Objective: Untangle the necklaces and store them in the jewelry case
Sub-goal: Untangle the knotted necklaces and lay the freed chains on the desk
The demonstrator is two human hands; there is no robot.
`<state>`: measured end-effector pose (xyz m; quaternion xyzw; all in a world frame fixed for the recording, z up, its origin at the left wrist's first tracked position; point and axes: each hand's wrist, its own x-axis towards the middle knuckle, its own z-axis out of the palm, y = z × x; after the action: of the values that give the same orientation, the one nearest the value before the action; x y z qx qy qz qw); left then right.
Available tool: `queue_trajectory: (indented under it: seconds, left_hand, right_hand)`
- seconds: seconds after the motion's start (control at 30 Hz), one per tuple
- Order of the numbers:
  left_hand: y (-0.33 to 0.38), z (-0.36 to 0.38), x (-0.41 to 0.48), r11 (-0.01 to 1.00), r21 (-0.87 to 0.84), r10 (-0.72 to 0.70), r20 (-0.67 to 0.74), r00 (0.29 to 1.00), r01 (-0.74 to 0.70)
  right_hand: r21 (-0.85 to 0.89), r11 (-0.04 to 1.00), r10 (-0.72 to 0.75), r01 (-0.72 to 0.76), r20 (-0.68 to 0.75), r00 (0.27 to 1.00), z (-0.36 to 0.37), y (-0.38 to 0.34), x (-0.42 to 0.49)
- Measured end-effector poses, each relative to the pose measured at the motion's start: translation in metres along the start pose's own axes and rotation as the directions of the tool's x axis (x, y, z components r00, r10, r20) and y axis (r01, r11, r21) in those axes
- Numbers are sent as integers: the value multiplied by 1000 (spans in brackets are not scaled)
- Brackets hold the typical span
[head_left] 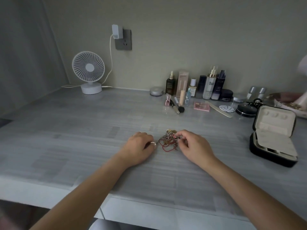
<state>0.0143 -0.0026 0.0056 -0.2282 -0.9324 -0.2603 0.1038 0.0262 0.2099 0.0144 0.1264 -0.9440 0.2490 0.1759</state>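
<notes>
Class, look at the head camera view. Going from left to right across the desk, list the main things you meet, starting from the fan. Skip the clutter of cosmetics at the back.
white fan → left hand → tangled necklaces → right hand → jewelry case, lid open

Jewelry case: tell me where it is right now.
In the head view the jewelry case sits open on the right side of the table, right of the right hand and the necklace tangle, near a black compact.
</notes>
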Motion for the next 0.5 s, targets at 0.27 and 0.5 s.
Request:
queue_trajectory:
  seconds: [0.27,0.5]
  left_hand:
    - [5,-8,9,897,-353,-259,67,964,266]
    - [48,-31,46,788,-489,-335,169,927,374]
  right_hand:
    - [53,989,-141,141,1,990,-7,-11,-3]
    - [-73,968,-235,241,84,968,-24,-35,13]
